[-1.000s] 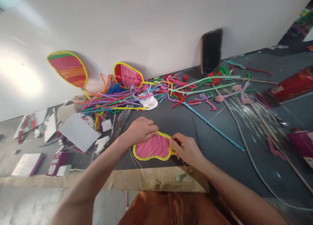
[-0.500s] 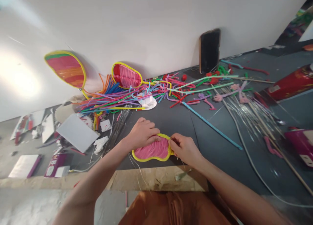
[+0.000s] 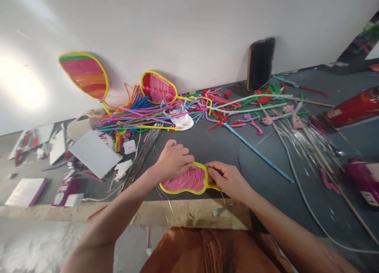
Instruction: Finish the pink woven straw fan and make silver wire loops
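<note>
A pink panel (image 3: pixel 185 181) with wavy long sides and a fuzzy yellow rim lies at the table's front edge. It looks made of pipe cleaners, and a short yellow stem sticks out at its right end. My left hand (image 3: pixel 175 161) grips its upper left part, fingers curled over the top rim. At the upper right of the rim, my right hand (image 3: pixel 226 180) is closed in a pinch, thumb and forefinger together. Something thin and dark shows at those fingertips, too small to name. Fine pale threads hang below the panel's left end.
Behind lie heaped coloured pipe cleaners (image 3: pixel 139 117). Two yellow-rimmed pieces and a phone (image 3: pixel 260 63) lean on the wall. A blue twisted stem (image 3: pixel 257 152), a white cord and thin wires (image 3: pixel 308 134) lie right. White card (image 3: pixel 95 154) and small boxes are left.
My right fingertips have shifted slightly up along the panel's right end, uncovering more of the yellow stem. The left hand keeps its grip. The camera view has tilted a little.
</note>
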